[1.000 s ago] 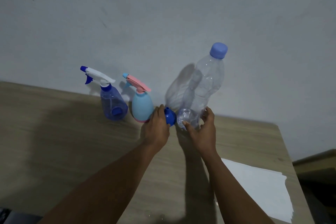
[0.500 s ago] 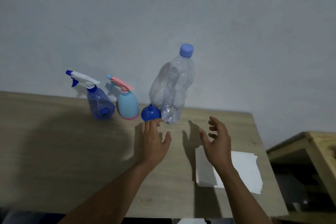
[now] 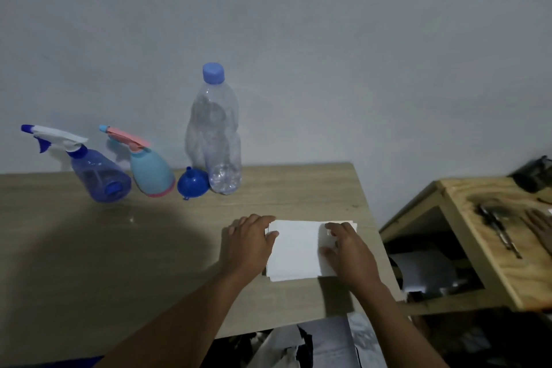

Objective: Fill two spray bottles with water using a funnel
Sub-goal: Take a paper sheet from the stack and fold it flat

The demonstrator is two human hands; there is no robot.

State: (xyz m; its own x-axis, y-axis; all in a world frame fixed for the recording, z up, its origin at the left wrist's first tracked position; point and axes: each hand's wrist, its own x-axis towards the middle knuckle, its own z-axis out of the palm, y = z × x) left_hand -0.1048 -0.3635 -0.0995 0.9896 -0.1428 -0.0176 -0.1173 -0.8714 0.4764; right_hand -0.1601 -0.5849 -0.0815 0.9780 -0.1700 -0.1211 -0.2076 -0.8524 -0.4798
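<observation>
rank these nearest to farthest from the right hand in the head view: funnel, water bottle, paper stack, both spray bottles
From the right hand:
1. paper stack, touching it
2. water bottle, back left
3. funnel, beside that bottle
4. light blue spray bottle, further left
5. dark blue spray bottle, far left
</observation>
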